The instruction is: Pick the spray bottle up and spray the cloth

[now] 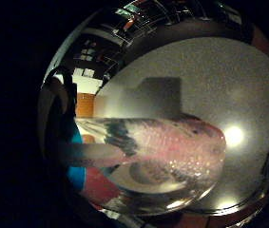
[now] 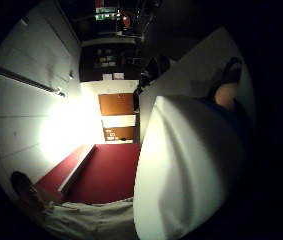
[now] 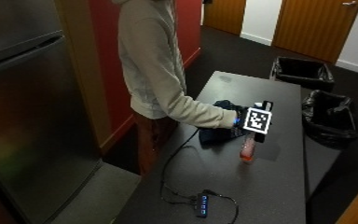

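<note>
1. From the outside view we see a person standing at the dark counter [image 3: 259, 182], the right hand [image 3: 244, 122] reaching over it. The spray bottle [image 3: 248, 148] stands upright on the counter directly beneath that hand, its pinkish base touching the surface. The hand sits at the bottle's top, but we cannot tell whether the fingers close round it. A dark cloth [image 3: 219, 126] lies crumpled just beside the hand, toward the person.
2. In the little finger side palm view, we find the clear, pink-tinted spray bottle [image 1: 162, 142] close to the palm, over the speckled counter [image 1: 219, 76].
3. In the thumb side palm view, we see mostly the person's pale sleeve [image 2: 186, 170].
</note>
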A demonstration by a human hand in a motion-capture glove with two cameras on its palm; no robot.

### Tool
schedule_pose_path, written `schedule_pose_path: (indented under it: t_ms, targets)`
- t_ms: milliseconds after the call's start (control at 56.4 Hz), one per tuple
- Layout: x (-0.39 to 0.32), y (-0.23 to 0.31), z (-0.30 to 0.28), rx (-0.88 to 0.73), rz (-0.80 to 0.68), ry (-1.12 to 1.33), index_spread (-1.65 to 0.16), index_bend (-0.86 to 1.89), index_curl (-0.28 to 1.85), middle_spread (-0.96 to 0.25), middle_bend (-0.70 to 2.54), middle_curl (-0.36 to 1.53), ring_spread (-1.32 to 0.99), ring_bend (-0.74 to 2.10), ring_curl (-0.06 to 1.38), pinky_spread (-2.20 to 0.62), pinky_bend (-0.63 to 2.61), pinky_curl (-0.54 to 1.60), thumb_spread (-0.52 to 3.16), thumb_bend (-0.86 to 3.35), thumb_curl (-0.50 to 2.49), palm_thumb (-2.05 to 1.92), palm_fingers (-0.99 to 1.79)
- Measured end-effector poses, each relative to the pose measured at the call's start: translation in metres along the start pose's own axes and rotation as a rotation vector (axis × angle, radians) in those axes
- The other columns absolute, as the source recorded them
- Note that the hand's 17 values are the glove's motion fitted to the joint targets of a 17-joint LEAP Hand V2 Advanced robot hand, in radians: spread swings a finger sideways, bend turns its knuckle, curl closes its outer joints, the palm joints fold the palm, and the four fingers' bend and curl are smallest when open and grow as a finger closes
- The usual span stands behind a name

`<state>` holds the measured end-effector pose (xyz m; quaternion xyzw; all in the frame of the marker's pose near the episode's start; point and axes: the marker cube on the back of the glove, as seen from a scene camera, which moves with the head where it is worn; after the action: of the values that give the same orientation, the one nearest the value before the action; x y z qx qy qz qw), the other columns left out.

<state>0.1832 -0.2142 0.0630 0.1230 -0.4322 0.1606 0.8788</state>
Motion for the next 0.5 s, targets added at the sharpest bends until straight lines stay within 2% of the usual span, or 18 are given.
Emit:
schedule_pose_path:
  t_ms: [35,142,248,337,497]
  targets:
    - [-0.01,-0.006,0.001,0.026,-0.013,0.024,-0.24,0.32,0.5,-0.19,0.53,0.51,-0.24,0.53,0.45,-0.29,0.22,0.35,0.01,-0.03,0.68,1.13,1.31]
    - [-0.021,0.0,0.005,-0.071,-0.049,0.223,-0.24,0.32,0.52,-0.19,0.54,0.52,-0.24,0.54,0.46,-0.3,0.22,0.36,-0.03,-0.03,0.69,1.13,1.31]
    - [-0.078,-0.009,0.012,-0.05,-0.097,0.139,-0.23,0.34,0.53,-0.18,0.54,0.53,-0.24,0.55,0.47,-0.3,0.23,0.37,-0.08,-0.03,0.7,1.13,1.32]
    - [-0.082,-0.001,0.024,-0.156,-0.153,0.448,-0.23,0.35,0.54,-0.18,0.55,0.53,-0.23,0.56,0.48,-0.3,0.23,0.37,-0.11,-0.03,0.7,1.13,1.32]
    - [-0.125,0.009,0.034,-0.221,-0.233,0.692,-0.23,0.35,0.55,-0.17,0.55,0.54,-0.23,0.57,0.48,-0.29,0.23,0.38,-0.14,-0.03,0.7,1.13,1.31]
